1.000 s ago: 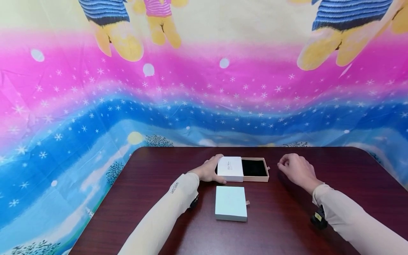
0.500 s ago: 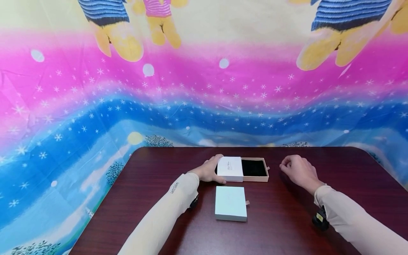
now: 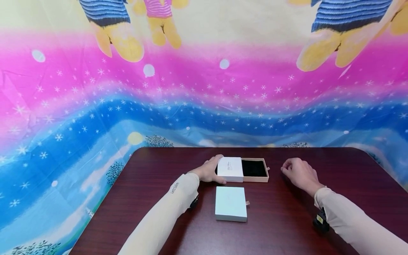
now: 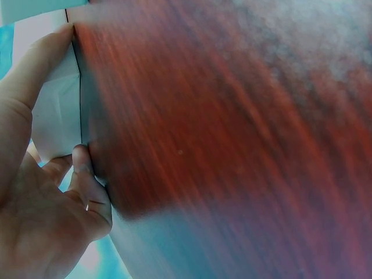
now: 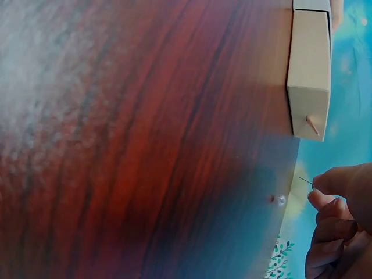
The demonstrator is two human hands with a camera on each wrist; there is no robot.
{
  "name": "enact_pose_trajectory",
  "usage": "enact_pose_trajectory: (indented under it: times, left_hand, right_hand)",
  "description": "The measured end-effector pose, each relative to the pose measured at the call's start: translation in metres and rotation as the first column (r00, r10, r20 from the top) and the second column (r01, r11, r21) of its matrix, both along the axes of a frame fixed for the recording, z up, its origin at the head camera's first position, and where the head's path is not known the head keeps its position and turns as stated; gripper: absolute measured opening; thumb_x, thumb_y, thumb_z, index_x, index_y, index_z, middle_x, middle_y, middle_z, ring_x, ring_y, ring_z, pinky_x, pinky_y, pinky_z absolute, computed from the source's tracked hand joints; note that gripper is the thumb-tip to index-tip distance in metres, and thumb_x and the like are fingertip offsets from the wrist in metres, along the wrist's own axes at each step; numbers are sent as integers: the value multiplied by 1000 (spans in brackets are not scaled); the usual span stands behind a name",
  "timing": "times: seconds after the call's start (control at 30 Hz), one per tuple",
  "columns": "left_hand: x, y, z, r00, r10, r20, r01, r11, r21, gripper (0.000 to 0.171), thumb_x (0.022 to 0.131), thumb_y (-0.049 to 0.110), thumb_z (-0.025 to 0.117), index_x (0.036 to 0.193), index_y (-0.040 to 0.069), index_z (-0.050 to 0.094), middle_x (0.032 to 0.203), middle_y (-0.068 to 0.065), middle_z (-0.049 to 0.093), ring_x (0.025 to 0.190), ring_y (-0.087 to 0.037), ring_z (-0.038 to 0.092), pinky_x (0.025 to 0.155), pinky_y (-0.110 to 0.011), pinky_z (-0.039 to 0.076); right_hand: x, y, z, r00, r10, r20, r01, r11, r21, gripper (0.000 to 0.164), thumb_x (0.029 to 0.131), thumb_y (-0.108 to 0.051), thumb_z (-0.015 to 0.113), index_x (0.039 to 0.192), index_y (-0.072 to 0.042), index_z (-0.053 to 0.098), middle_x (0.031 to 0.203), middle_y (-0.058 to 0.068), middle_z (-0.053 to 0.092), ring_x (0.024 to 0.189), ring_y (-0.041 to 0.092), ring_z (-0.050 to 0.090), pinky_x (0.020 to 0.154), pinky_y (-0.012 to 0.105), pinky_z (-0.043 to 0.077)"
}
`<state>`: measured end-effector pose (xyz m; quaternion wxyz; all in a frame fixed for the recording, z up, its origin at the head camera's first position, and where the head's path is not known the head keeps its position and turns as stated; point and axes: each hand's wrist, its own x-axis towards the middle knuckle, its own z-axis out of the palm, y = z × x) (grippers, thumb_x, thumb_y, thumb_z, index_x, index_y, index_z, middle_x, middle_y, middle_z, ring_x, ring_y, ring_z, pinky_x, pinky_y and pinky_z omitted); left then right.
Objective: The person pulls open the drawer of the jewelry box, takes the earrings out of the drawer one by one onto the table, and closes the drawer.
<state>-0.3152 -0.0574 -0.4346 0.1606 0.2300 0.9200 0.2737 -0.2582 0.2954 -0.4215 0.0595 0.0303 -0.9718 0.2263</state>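
Observation:
On the dark table lies a white slide-out jewelry box (image 3: pixel 230 169) with printed lettering. Its tan drawer (image 3: pixel 255 170), lined in black, is pulled partway out to the right. My left hand (image 3: pixel 208 170) grips the box's left end, thumb along the near side and fingers round the far side. To the right of the drawer, and apart from it, my right hand (image 3: pixel 300 174) has thumb and forefinger pinched together. In the right wrist view a thin dark pin-like piece (image 5: pixel 306 181) sticks out from these fingertips; its kind is unclear.
A pale mint box (image 3: pixel 231 203) with a small ribbon tab lies nearer, just in front of the white one. The drawer has a ribbon pull (image 5: pixel 313 125). A small shiny spot (image 5: pixel 279 200) shows near the table edge. A printed cloth (image 3: pixel 204 88) hangs behind.
My right hand has shifted slightly right and nearer, away from the drawer, fingers still pinched. The left hand and both boxes have stayed in place.

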Motion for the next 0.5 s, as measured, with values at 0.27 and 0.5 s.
enact_pose_trajectory:
  times: [0.27,0.5]
  left_hand:
    - [0,0,-1,1000,1,1,-1,1000,2,107,80,38,85,160,16,18,152,-9,41,133,-30,40,112,-47,36]
    - [1,-1,0,1000,-6,-7,6,1000,11,106,80,37,86,159,15,20,150,-10,43,131,-30,41,111,-47,36]
  right_hand:
    - [1,1,-6,1000,6,12,-6,1000,1,17,95,-21,66,98,-6,72,66,0,58,61,17,51,52,33,37]
    - [0,1,-11,1000,11,3,-11,1000,7,16,95,-21,65,97,-6,72,65,-1,58,60,17,51,52,33,37]
